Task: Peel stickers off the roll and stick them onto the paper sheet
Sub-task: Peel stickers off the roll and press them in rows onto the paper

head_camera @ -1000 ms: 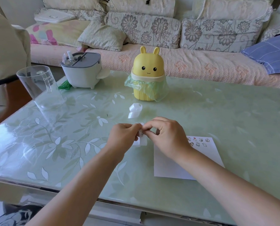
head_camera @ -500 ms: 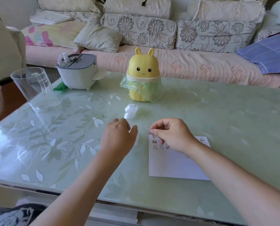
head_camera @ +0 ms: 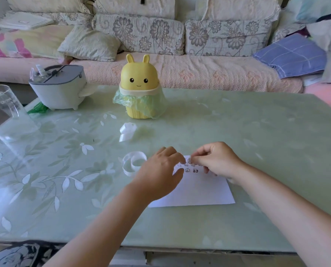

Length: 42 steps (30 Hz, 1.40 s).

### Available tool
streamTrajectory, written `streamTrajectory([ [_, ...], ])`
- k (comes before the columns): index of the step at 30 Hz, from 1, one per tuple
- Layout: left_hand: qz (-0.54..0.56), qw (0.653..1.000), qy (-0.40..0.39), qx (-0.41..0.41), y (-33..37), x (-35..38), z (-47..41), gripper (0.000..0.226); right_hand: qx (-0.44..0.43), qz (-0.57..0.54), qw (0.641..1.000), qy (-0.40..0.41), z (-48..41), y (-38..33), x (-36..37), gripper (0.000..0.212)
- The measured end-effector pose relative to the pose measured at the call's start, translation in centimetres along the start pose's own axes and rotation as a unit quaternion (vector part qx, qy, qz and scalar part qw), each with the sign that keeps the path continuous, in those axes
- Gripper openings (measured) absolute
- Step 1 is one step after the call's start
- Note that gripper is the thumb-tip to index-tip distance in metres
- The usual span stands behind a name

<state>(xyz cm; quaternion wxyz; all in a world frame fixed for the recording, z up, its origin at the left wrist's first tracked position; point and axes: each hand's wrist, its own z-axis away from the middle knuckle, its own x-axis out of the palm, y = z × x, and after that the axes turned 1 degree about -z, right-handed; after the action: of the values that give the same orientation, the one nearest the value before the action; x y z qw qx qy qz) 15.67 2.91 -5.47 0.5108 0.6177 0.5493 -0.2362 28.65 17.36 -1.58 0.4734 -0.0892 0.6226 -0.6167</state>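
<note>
You let go of the roll [head_camera: 134, 164], which lay just left of your left hand [head_camera: 160, 166]. Its fingers, loosely spread, steadied the sheet [head_camera: 199, 189]. Your right hand [head_camera: 216, 160] had carried a pinched sticker [head_camera: 190, 160] there, so pressing down seemed next.

2 bare forearms [head_camera: 106, 218], bare left hand [head_camera: 160, 167] and right hand [head_camera: 217, 160].

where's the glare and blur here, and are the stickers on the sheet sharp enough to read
Head view: a pale sheen washes the left of the table by the clear cup; the sofa is smeared at top right; the stickers on the paper sheet, including the sticker the right hand pinches, are too small and soft to read.
</note>
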Motion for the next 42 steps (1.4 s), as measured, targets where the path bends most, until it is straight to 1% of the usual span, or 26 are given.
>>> streamTrajectory([
  [4,-0.010,0.997,-0.076,0.023,0.6,2.0,-0.3,0.032,0.025,0.029,0.999,0.017,-0.1,2.1,-2.1,0.004],
  [7,-0.007,0.995,-0.096,0.023,0.7,2.8,-0.5,0.040,0.030,0.046,0.998,0.011,-0.2,3.1,-3.0,0.004],
  [9,-0.005,0.994,-0.103,0.017,0.8,3.1,-0.6,0.041,0.030,0.052,0.998,0.004,-0.3,3.4,-3.1,0.005],
  [12,0.007,0.995,-0.095,0.019,0.7,3.3,-0.6,0.039,0.026,0.061,0.998,-0.004,-0.6,3.6,-2.8,0.006],
  [14,0.009,0.996,-0.088,0.019,0.6,3.3,-0.6,0.041,0.022,0.070,0.997,-0.007,-0.8,3.7,-2.5,0.007],
  [16,0.007,0.996,-0.090,0.015,0.5,3.3,-0.6,0.044,0.018,0.087,0.996,-0.011,-1.1,3.6,-2.3,0.009],
  [24,0.005,0.995,-0.096,0.009,0.3,3.4,-0.7,0.044,0.031,0.146,0.989,-0.013,-1.4,2.9,-2.0,0.014],
  [27,0.002,0.995,-0.100,0.007,0.3,3.5,-0.7,0.045,0.033,0.175,0.984,-0.003,-1.3,2.7,-1.7,0.013],
  [32,-0.027,0.995,-0.099,0.015,0.4,3.5,-0.5,0.040,0.023,0.232,0.972,0.016,-1.3,2.4,-1.2,0.019],
  [38,-0.064,0.994,-0.088,0.025,1.1,3.2,-0.2,0.041,0.035,0.260,0.965,0.022,-1.7,2.3,-1.3,0.011],
  [42,-0.078,0.994,-0.078,0.025,1.5,3.3,-0.1,0.044,0.037,0.316,0.947,0.045,-1.4,1.6,-1.4,0.005],
])
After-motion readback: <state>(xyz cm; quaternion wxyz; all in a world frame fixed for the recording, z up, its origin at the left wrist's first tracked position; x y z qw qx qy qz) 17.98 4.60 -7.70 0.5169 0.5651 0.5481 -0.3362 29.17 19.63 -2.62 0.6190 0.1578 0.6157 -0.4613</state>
